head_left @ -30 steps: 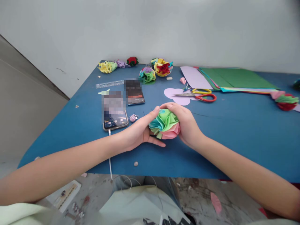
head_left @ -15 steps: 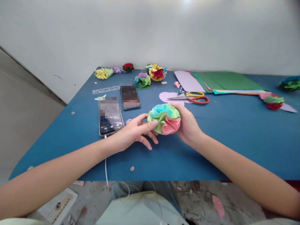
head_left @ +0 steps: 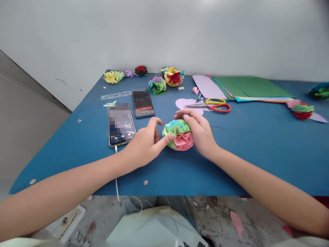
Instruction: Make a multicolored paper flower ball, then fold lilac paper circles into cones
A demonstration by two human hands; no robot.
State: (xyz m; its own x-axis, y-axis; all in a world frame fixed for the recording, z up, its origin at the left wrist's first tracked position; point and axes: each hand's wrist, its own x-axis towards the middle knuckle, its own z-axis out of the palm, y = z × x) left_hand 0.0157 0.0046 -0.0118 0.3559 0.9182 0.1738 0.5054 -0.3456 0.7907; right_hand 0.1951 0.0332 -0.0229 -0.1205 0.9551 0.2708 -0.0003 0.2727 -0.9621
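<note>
Left hand (head_left: 147,145) loosely spread, thumb out from bent fingers; right hand (head_left: 202,134) cupped, whether pressing I can't tell. Beneath lies a blue desk (head_left: 257,154). Clocked from between the hands: green paper (head_left: 257,85) toward two, scissors (head_left: 209,105) between one and two, plugged-in phone (head_left: 122,131) at nine. Central is the paper flower (head_left: 179,131), right hand round its three-o'clock side, left thumb touching it from eight. Small white eraser (head_left: 181,88), twelve.
</note>
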